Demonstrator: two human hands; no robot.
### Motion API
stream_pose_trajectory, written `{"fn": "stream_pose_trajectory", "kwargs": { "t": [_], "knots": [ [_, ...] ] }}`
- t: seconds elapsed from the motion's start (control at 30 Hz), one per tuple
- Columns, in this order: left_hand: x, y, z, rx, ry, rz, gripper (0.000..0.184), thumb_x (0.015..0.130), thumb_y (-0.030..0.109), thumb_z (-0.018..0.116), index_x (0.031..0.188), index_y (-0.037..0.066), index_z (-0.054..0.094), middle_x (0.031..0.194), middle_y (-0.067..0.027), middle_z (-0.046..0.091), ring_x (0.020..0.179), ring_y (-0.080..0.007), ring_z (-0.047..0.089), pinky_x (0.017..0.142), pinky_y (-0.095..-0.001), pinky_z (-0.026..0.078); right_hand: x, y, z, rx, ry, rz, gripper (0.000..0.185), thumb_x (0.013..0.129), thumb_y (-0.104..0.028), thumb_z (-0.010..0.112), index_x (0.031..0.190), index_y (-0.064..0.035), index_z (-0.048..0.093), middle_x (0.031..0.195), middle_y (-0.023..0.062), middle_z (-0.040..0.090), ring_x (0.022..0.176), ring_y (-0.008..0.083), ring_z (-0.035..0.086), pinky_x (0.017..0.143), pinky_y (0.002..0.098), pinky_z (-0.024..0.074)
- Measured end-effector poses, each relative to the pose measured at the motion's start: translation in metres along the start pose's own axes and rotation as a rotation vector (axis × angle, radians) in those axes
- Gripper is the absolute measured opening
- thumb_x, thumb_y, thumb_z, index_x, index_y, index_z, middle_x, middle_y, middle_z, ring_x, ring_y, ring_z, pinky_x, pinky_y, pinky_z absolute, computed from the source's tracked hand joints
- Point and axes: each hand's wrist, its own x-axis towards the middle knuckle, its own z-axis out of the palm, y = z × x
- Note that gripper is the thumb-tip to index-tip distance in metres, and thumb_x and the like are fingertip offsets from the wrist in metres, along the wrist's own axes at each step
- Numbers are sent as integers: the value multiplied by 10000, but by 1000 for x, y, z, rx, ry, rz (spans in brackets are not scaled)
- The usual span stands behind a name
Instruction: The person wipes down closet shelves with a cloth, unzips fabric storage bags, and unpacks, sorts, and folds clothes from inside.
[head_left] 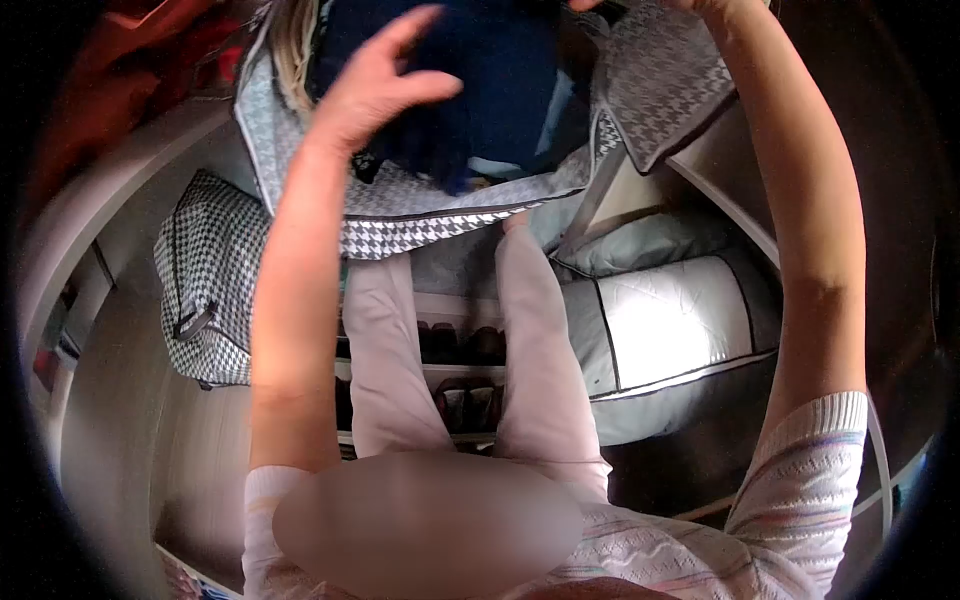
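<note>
A houndstooth-patterned storage bag (430,236) with a pale lining and dark edging stands open in front of me. Dark navy fabric (500,70), probably folded clothes, fills most of it, with some lighter cloth showing beneath. My left hand (375,88) hovers over the left part of the bag, thumb and fingers apart, holding nothing. At the top edge, my right hand (695,5) is mostly cut off, close to the bag's raised grey flap (665,85). Whether its fingers grip the flap or something dark beside it is hidden.
A second black-and-white houndstooth bag (215,280) sits at the left. To the right lies a grey and white zipped bedding bag (675,320). Shoes (470,405) stand on a low rack behind my legs. Reddish-orange fabric (130,90) hangs at the upper left.
</note>
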Motion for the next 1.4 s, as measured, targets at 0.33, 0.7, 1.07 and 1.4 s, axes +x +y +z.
{"fn": "stream_pose_trajectory", "kwargs": {
  "t": [0.33, 0.7, 1.07, 1.4],
  "knots": [
    [14, -83, -54, 885, 629, -176, 754, 615, 364, 712, 1219, 18, 421, 1137, -206, 515, 1062, -325, 491, 907, -376, 384, 16, -2, -6, -306, 303, -1, 308, 826, -281, 575, 979, -14, 589, 808, 69, 610, 652, 135, 560, 530, 240, 446],
    [24, -67, -59, 148, 342, -304, 496, 631, 193, 734, 1041, -24, 558, 947, -146, 627, 836, -248, 616, 748, -336, 490, 23, 11, -10, -418, 190, -55, 320, 839, -284, 562, 976, 4, 590, 800, 56, 601, 644, 125, 538, 551, 236, 437],
    [-12, -8, 66, -38, 244, -30, 261, 640, 120, 611, 854, -25, 571, 772, -127, 602, 702, -227, 568, 665, -314, 464, -15, 57, 20, -361, 93, 156, 500, 803, -444, 568, 1118, -57, 531, 969, 62, 608, 875, 130, 585, 731, 280, 457],
    [-31, 44, 100, -25, -19, -16, 208, 621, 147, 615, 739, -18, 568, 645, -103, 592, 583, -159, 551, 577, -306, 459, 17, 146, 0, -107, 586, -431, 556, 833, -406, 533, 1239, -45, 412, 1064, 69, 570, 924, 159, 552, 764, 280, 429]
  ]
}}
